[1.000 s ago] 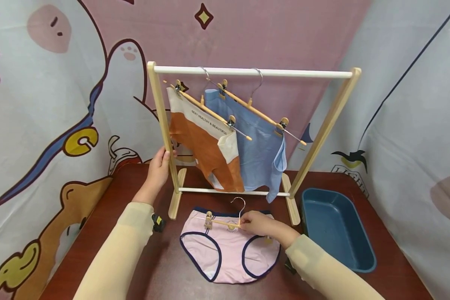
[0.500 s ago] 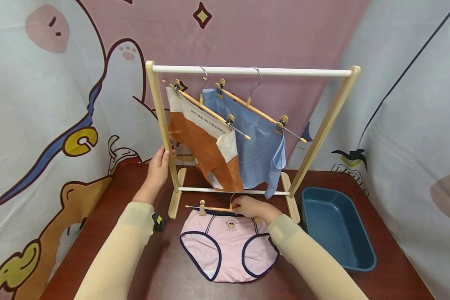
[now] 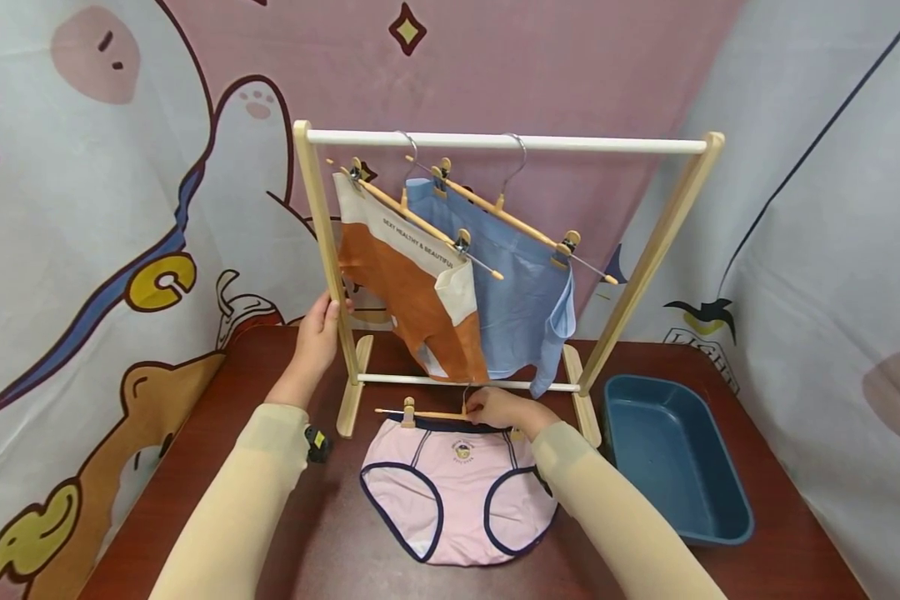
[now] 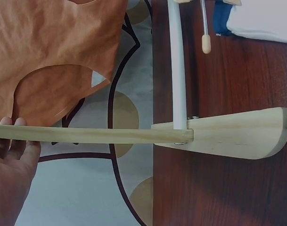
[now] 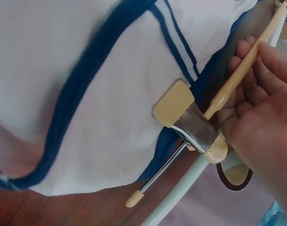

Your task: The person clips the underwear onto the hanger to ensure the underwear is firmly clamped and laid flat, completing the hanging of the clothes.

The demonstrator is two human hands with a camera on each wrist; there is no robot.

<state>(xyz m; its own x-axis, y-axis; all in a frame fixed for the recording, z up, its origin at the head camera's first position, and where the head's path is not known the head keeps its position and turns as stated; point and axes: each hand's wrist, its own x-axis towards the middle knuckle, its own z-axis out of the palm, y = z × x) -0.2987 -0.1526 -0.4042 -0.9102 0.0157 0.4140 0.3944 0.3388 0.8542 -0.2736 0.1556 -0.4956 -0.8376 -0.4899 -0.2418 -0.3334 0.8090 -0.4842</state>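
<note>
My left hand (image 3: 317, 333) holds the left wooden post (image 3: 319, 208) of a small clothes rack, its fingers (image 4: 21, 136) passing behind the post in the left wrist view. With my right hand (image 3: 504, 410) I grip the middle of a wooden clip hanger (image 3: 438, 415). Below it, pink briefs (image 3: 461, 500) with navy trim lie on the table. The hanger's bar runs along their waistband. In the right wrist view a clip (image 5: 174, 103) overlaps the briefs near the waistband. From the rack's white rail (image 3: 607, 145) hang orange-and-cream briefs (image 3: 390, 258) and a blue garment (image 3: 521, 308), both clipped to hangers.
A dark teal basin (image 3: 675, 458) stands on the brown table (image 3: 307, 533) at the right, close to the rack's right foot (image 3: 581, 408). The rack's low white crossbar (image 3: 390, 379) runs just behind the hanger. A patterned cloth backdrop (image 3: 570, 67) surrounds the table.
My right hand has moved the hanger away from me, from over the front of the pink briefs to their waistband edge. It has barely shifted in the last half second. My left hand stays.
</note>
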